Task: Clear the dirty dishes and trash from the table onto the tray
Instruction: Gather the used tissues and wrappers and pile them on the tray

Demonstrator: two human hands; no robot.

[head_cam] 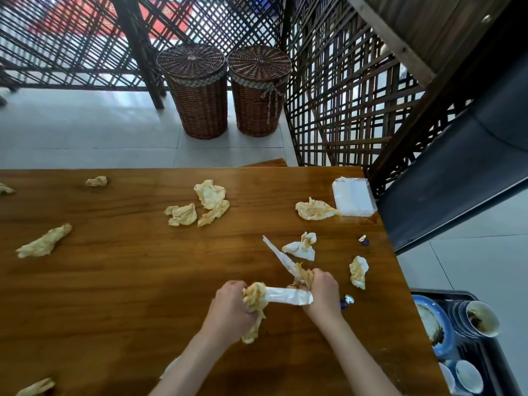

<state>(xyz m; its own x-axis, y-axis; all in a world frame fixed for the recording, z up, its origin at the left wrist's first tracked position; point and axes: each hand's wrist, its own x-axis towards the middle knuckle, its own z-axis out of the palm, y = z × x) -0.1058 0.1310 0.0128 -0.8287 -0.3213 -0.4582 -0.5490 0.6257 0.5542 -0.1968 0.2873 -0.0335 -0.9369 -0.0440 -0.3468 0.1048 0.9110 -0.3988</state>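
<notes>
Stained napkins (255, 298) bunched in both hands, left (231, 307) and right (323, 290), over the table (128, 281)

One head-worn wide-angle view looks forward and steeply down over the desk (114, 281) from its near edge. It sits close above the hands (324, 290), with the floor (85, 132) and baskets (197, 92) beyond.

Wooden table (120, 281) strewn with napkins (210, 193)
</notes>
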